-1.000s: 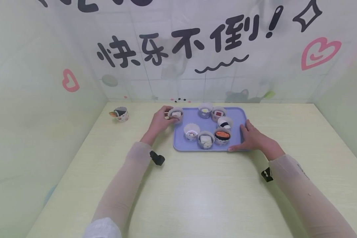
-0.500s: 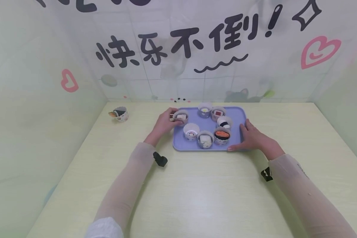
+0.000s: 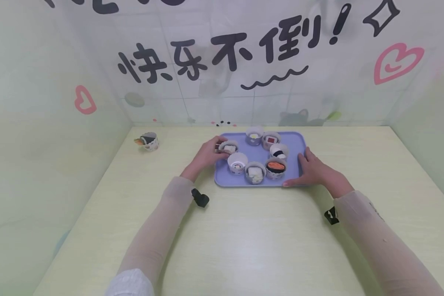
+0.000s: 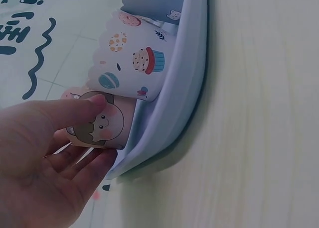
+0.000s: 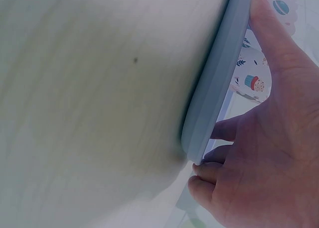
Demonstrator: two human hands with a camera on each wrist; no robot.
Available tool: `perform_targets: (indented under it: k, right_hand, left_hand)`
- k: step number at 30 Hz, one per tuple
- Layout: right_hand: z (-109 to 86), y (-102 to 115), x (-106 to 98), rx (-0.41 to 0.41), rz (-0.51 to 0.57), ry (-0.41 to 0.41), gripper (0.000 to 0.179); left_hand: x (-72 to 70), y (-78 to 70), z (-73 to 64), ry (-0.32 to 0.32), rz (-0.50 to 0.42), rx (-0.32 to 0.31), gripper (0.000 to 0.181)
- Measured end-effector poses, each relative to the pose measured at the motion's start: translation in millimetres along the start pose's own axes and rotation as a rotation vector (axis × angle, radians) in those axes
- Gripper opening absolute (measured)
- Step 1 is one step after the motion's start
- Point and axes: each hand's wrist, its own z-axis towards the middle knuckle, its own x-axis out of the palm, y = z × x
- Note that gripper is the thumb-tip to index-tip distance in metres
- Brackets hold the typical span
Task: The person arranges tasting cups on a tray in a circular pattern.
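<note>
In the head view, my left hand (image 3: 206,155) pinches a paper baking cup (image 4: 117,122) with a cartoon face on it, at the left end of the blue tray (image 3: 257,155). A whitish sushi-like piece shows inside this cup. Beside it in the left wrist view stands a white cup (image 4: 142,56) printed with cupcakes. My right hand (image 3: 314,169) grips the tray's near right corner, its thumb on the front edge and its fingers along the right rim. Nearest to it is a cup with an orange-topped sushi piece (image 3: 276,167).
More cups with sushi-like pieces stand on the tray, among them one with a white block (image 3: 255,174) and one with a black-banded piece (image 3: 279,154). Another filled cup (image 3: 149,141) stands far left on the table (image 3: 259,238). A printed sheet (image 3: 214,102) walls off the back.
My left hand has moved right and inward with its cup, from over the tray's left edge to beside the white cup. My right hand and the tray have stayed put.
</note>
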Motion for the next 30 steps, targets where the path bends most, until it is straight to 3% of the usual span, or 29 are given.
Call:
perform_targets:
  k: [13,30]
  right_hand:
    - [2.3,1.2,-0.1,0.002,0.002,0.007,0.137]
    - [2.3,-0.8,1.0,0.008,0.016,0.011,0.138]
  left_hand:
    - [3.4,2.8,3.4,0.059,-0.005,0.008,0.055]
    - [-3.1,1.1,-4.5,0.052,-0.05,0.022,0.063]
